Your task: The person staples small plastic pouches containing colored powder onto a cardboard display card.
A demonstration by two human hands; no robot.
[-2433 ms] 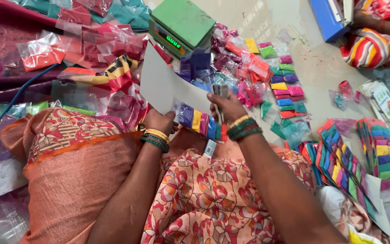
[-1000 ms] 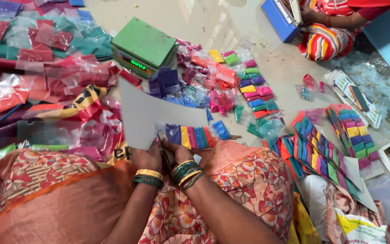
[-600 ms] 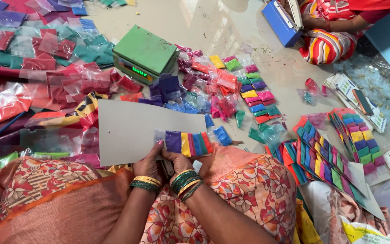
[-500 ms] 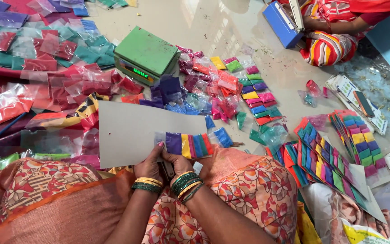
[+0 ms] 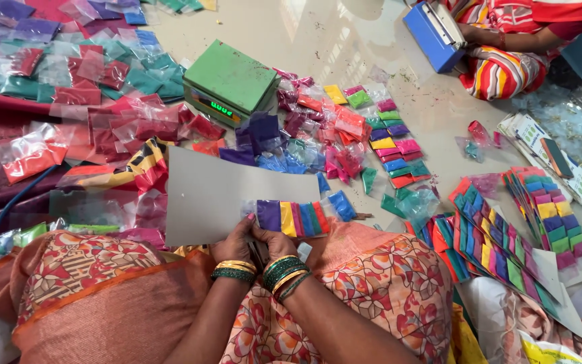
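Head view: both hands (image 5: 254, 241) pinch the grey card (image 5: 223, 195), long axis left-right, packets (image 5: 293, 218) rightward.

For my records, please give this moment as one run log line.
left hand: holds card | right hand: at colour packets | scale: behind

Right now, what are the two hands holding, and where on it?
Both hands, left hand and right hand, hold the grey card by its lower edge, beside the row of coloured powder packets on it.
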